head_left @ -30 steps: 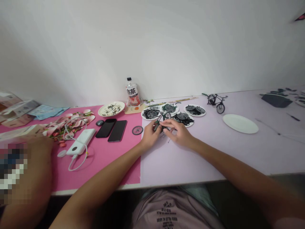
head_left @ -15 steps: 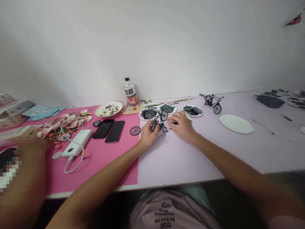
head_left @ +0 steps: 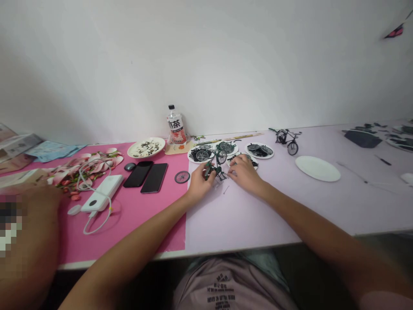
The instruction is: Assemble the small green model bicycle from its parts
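My left hand [head_left: 200, 181] is closed around a small dark model bicycle [head_left: 217, 171], held over the lilac part of the table with one spoked wheel pointing up. My right hand [head_left: 245, 173] is at the bicycle's right side, its fingers curled and their tips close to the lower frame. What those fingertips hold, if anything, is too small to make out. Just below the bicycle lies a thin little rod [head_left: 226, 190]. A loose spoked wheel [head_left: 182, 177] rests on the pink part, left of my left hand.
Behind my hands stand plates of dark parts [head_left: 260, 150] and a drink bottle [head_left: 176, 127]. A finished-looking model bicycle [head_left: 287, 140] and a white plate [head_left: 318, 168] are to the right. Phones [head_left: 155, 178], a power bank [head_left: 102, 193] and another person's arm [head_left: 35, 228] are left.
My right hand has moved down slightly, from beside the upper wheel to the lower frame. My left hand keeps hold of the model bicycle.
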Demonstrator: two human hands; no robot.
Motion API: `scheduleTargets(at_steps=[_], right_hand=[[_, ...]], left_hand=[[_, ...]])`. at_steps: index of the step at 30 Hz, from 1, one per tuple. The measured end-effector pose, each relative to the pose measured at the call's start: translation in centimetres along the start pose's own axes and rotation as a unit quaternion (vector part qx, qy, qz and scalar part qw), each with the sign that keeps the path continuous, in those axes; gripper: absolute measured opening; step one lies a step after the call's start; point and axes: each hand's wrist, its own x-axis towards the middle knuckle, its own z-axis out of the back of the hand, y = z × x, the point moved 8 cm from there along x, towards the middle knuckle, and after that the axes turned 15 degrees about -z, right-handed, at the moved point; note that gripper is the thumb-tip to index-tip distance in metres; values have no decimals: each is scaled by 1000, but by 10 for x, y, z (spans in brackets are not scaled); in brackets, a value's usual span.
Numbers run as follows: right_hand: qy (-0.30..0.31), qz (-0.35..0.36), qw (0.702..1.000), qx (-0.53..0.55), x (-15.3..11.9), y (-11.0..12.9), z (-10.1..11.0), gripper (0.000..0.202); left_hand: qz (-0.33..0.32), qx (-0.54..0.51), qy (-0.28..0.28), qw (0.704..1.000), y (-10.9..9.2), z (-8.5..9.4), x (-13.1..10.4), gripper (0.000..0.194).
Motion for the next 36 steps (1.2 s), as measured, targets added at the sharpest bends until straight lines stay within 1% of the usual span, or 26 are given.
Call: scheduleTargets(at_steps=[3,7,10,12,15,19,23,28,30,33,36], right_hand=[[-4,-4,1000,1,2,0,3,14],[-43,-28,998,25,8,-5,20,13],[-71,-74,992,74,12,-14,31,12],[-89,-86,985,124,12,-15,36,11],[-115,-65,972,192,6,-6,43,13],[-127,-6,963,237,-2,15,49,14],[-112,14,958,263,-6,26,49,16],[-92,12,956,278,-8,27,43,14],[-84,-1,954,286,-8,25,41,12],[-61,-39,949,307,-7,21,37,11],[-30,-81,934,346,-4,14,30,14]], left_hand=[[5,-12,-1,1000,3,-1,0,33],[2,-4,-14,1000,3,1,1,33],[5,-3,-23,1000,5,3,1,32],[7,-4,-23,1000,6,3,1,31],[11,-4,-20,1000,7,2,1,32],[13,-9,-10,1000,9,-1,0,33],[8,4,5,1000,11,-2,-1,35],[2,21,22,1000,11,-4,-1,37],[3,19,27,999,10,-5,-1,37],[4,8,33,999,6,-6,-1,37],[-7,0,38,999,-1,-7,-1,34]])
